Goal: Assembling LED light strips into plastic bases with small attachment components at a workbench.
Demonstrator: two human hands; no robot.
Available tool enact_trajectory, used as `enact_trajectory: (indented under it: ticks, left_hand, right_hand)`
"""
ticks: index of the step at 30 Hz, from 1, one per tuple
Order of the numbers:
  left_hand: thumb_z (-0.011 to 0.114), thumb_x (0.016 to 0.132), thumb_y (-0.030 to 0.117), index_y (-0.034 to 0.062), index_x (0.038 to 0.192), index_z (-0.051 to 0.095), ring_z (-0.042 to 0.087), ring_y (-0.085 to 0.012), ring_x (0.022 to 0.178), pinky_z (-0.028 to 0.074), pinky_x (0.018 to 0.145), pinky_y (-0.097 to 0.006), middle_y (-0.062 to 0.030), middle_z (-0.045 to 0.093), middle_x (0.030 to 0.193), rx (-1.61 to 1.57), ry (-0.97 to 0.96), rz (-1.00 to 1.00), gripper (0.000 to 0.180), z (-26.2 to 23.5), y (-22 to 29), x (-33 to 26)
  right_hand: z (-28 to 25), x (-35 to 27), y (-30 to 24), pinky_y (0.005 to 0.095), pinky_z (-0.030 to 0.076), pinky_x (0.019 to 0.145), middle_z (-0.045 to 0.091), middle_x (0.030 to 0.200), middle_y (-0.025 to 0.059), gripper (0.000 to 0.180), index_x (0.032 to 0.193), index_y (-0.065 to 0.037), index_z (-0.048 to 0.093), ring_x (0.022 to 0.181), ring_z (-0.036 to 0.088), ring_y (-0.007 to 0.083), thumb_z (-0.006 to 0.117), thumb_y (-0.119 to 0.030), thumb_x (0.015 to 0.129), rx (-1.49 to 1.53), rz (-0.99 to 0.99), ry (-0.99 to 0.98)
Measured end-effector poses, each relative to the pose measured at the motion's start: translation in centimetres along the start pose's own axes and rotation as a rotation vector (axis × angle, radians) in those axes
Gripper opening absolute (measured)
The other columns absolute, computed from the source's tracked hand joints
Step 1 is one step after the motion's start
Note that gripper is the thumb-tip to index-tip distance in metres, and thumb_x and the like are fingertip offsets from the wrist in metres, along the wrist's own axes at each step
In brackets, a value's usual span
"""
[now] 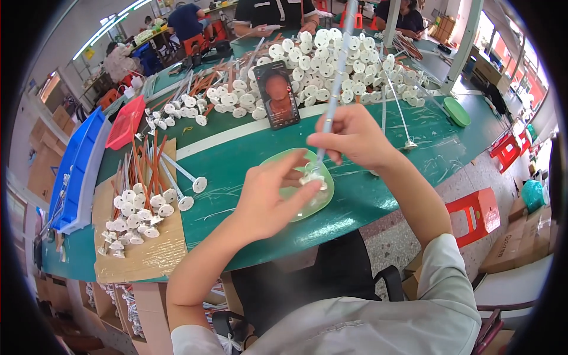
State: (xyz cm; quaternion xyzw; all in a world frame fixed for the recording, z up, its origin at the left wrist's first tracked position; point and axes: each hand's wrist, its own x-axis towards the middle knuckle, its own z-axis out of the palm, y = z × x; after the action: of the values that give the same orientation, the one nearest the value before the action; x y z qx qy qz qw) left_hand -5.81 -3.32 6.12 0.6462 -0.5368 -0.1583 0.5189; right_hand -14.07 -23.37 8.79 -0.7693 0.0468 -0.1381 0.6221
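My right hand (355, 137) is closed around a long pale rod (339, 71), which stands nearly upright and slants toward the top of the view. At the rod's lower end is a white plastic piece (313, 180), pinched between the thumb and fingers of my left hand (266, 192). Whether the rod is seated in that piece I cannot tell. Both are held above a light green dish (322, 204), partly hidden by my left hand, with small bits inside.
A large heap of rods with white round ends (319, 65) covers the far side. Behind the dish stands a phone (277, 97). To the left are finished-looking rods on cardboard (160, 248), a blue bin (80, 177) and a red basket (125, 123). People sit across the table.
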Motion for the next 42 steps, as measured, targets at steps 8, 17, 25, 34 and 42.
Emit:
enact_trajectory:
  ticks: [8,17,25,34,42]
  left_hand:
    - [0.060,0.096,0.008,-0.0049,0.124,0.057,0.067,-0.0200,0.103,0.055,0.091,-0.034,-0.0135,0.067,0.114,-0.624,0.163,-0.093,0.030,-2.1,-3.9,-0.6]
    - [0.056,0.098,0.006,0.0025,0.137,0.038,0.066,-0.0237,0.107,0.055,0.094,-0.039,-0.0165,0.066,0.116,-0.738,0.185,-0.188,0.043,-2.5,-6.0,-1.7]
    - [0.060,0.094,0.001,0.0032,0.143,0.032,0.065,-0.0236,0.110,0.054,0.096,-0.040,-0.0178,0.067,0.117,-0.933,0.044,-0.188,0.057,-2.5,-6.2,-1.5]
    - [0.063,0.094,0.006,0.0013,0.145,0.032,0.065,-0.0292,0.111,0.054,0.096,-0.047,-0.0196,0.066,0.117,-0.850,0.042,-0.171,0.060,-2.1,-7.0,-1.7]
    - [0.062,0.092,-0.002,0.0019,0.139,0.038,0.066,-0.0355,0.109,0.056,0.094,-0.043,-0.0198,0.065,0.120,-0.948,0.032,-0.227,0.053,-3.0,-7.7,-1.7]
  right_hand:
    - [4.3,2.3,1.5,0.0280,0.054,0.063,0.070,0.090,0.0085,0.014,0.090,-0.001,0.071,0.077,0.067,0.0182,0.077,-0.003,0.077,-0.353,-0.831,0.255]
    - [5.6,2.9,5.7,0.0332,0.058,0.065,0.070,0.091,0.0101,0.025,0.093,0.001,0.072,0.076,0.069,0.0257,0.079,0.000,0.069,-0.468,-1.152,0.070]
    - [5.0,2.2,6.1,0.0303,0.057,0.059,0.070,0.080,0.0082,0.025,0.084,-0.002,0.070,0.068,0.070,0.0218,0.075,0.005,0.061,-0.428,-1.132,0.191]
    - [5.7,1.6,6.3,0.0288,0.056,0.057,0.071,0.079,0.0090,0.025,0.084,-0.003,0.070,0.067,0.070,0.0221,0.073,0.004,0.061,-0.439,-1.092,0.272]
    - [4.6,2.0,6.5,0.0315,0.057,0.064,0.072,0.085,0.0103,0.019,0.088,-0.001,0.072,0.073,0.070,0.0245,0.075,0.005,0.071,-0.327,-0.934,0.065]
